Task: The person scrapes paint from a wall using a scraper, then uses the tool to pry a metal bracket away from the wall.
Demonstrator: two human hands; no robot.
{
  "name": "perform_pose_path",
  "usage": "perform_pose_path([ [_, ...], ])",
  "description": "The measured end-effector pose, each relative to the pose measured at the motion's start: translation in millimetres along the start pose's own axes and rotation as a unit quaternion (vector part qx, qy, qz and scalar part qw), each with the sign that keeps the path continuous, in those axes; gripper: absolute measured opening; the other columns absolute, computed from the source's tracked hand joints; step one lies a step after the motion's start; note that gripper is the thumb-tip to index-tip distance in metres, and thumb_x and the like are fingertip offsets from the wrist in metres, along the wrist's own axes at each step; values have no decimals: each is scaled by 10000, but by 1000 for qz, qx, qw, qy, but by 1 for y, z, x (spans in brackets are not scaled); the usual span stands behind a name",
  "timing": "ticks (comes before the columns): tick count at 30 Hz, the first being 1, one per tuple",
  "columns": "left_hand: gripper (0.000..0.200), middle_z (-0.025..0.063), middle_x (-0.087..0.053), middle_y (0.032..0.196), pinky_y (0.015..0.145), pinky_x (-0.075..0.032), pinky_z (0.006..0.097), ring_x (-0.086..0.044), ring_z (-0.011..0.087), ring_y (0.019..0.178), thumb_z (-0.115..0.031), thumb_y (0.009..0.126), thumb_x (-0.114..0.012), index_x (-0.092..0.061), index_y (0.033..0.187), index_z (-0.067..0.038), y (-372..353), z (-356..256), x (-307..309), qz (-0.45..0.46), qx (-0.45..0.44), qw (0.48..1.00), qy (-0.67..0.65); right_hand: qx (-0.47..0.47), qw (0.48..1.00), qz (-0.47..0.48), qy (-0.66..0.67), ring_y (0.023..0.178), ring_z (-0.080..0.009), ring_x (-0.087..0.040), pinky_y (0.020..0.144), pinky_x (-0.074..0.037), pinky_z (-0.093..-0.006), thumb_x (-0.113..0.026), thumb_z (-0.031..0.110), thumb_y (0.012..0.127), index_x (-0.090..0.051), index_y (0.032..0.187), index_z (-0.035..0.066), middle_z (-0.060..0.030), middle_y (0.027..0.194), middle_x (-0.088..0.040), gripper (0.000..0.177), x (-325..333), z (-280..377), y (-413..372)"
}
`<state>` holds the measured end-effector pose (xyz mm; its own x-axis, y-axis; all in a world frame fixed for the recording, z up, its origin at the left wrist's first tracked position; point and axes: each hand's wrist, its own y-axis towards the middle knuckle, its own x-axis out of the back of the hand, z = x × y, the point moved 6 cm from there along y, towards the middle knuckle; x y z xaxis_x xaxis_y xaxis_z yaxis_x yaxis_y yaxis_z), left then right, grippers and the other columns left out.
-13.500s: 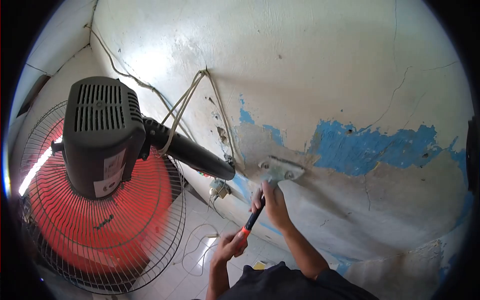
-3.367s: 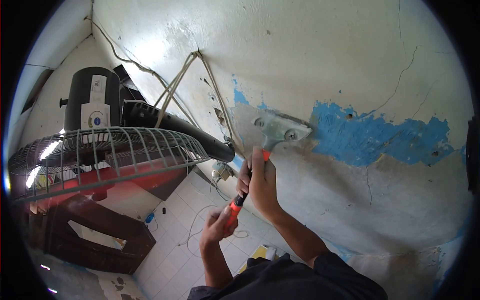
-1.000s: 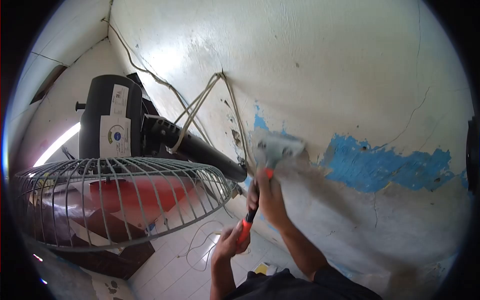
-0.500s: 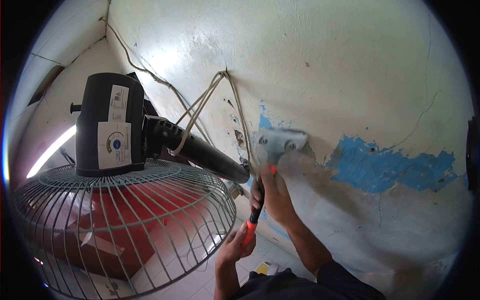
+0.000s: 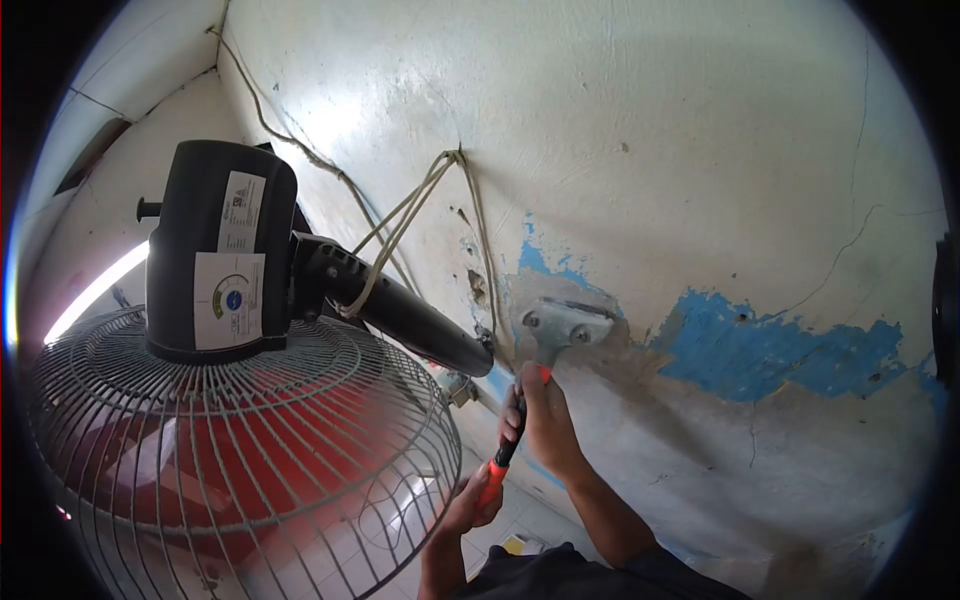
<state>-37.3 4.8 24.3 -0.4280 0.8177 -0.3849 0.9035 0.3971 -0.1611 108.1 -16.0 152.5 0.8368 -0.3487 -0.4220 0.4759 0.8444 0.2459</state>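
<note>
Both hands are wrapped round one long-handled scraper [image 5: 568,324] with a black and red-orange handle. My right hand [image 5: 545,425] grips it high up, just below the metal head. My left hand [image 5: 470,505] is closed round the red-orange lower end. The wide head, with two round fasteners, lies at the wall [image 5: 720,190]; whether the blade edge touches cannot be made out. Just above the head, a patch of blue paint [image 5: 545,262] shows through the pale coating. A larger blue patch [image 5: 770,350] spreads to the right, with rough grey plaster below it.
A black wall fan [image 5: 215,180] with a dusty wire cage [image 5: 250,440] fills the left side, close to my left hand. Its black arm [image 5: 425,325] reaches towards the wall. A cord [image 5: 480,230] hangs looped from the wall beside the scraper. Light floor tiles show far below.
The scraper head and my right hand have moved down the wall, and more blue paint shows above the head. Both hands keep their grip. The view has shifted slightly.
</note>
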Motion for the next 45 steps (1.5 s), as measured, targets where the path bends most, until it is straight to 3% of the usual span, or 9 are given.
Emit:
perform_pose_path([
  [4, 458, 11, -398, 480, 334, -242, 234, -316, 76, 353, -410, 1012, -338, -469, 783, -36, 10, -46, -13, -20, -71, 997, 36, 0, 1000, 2, -10, 440, -132, -470, 461, -467, -309, -360, 483, 992, -370, 811, 91, -25, 571, -425, 431, -12, 30, 17],
  [6, 461, 10, -396, 478, 332, -242, 235, -315, 75, 353, -408, 1012, -335, -466, 775, -36, 6, -35, -6, -23, -48, 998, 26, 6, 1000, -15, 4, 429, -115, -456, 451, -460, -293, -370, 387, 1012, -397, 756, 58, -14, 545, -400, 418, -16, 33, 16],
  [11, 459, 11, -388, 474, 333, -238, 240, -316, 79, 354, -423, 1007, -339, -458, 782, -41, 0, -8, 3, -13, 20, 999, -24, -11, 1000, -12, 5, 445, -134, -479, 460, -469, -318, -367, 413, 1007, -376, 812, 87, -26, 570, -425, 380, -6, 2, 3],
  [15, 424, 11, -370, 470, 326, -240, 244, -311, 87, 351, -389, 1014, -332, -462, 807, -42, 5, -64, -20, -49, -54, 997, 16, 15, 1000, 8, 2, 440, -137, -477, 453, -466, -323, -371, 416, 1006, -384, 813, 88, -24, 560, -424, 380, -18, 30, 21],
  [20, 400, 18, -382, 475, 319, -238, 238, -316, 85, 338, -391, 1010, -346, -485, 880, -39, -10, -23, 0, -32, 4, 999, -13, -21, 999, -11, 40, 447, -138, -481, 453, -470, -323, -371, 432, 1002, -376, 817, 87, -29, 559, -425, 392, -4, -14, 1],
  [25, 387, 23, -388, 477, 312, -236, 239, -302, 82, 330, -395, 1011, -338, -501, 963, -47, 1, -57, -1, -29, -43, 999, 2, 4, 1000, -1, 19, 433, -138, -470, 449, -467, -317, -379, 448, 997, -387, 781, 78, -28, 553, -421, 428, -23, 28, 17],
  [37, 492, 7, -391, 497, 337, -235, 225, -320, 79, 367, -449, 994, -386, -487, 712, -59, -8, -41, 8, -45, 3, 999, -17, -18, 999, -33, 21, 437, -128, -459, 454, -464, -320, -379, 457, 994, -384, 787, 82, -25, 560, -427, 429, -19, 2, 16],
  [41, 427, 12, -407, 518, 339, -241, 225, -324, 78, 370, -417, 1003, -386, -486, 820, -44, -7, -22, 16, -22, 16, 999, -31, -15, 999, -37, 14, 423, -129, -457, 453, -472, -317, -385, 450, 995, -395, 767, 80, -23, 550, -419, 434, -12, -12, 9],
  [45, 376, 7, -386, 489, 313, -231, 227, -308, 72, 343, -389, 1014, -346, -461, 882, -57, 8, -65, 0, 7, -74, 997, -12, 35, 999, -30, -12, 409, -126, -452, 430, -458, -308, -387, 423, 999, -402, 720, 75, -14, 531, -407, 447, -27, 26, 31],
])
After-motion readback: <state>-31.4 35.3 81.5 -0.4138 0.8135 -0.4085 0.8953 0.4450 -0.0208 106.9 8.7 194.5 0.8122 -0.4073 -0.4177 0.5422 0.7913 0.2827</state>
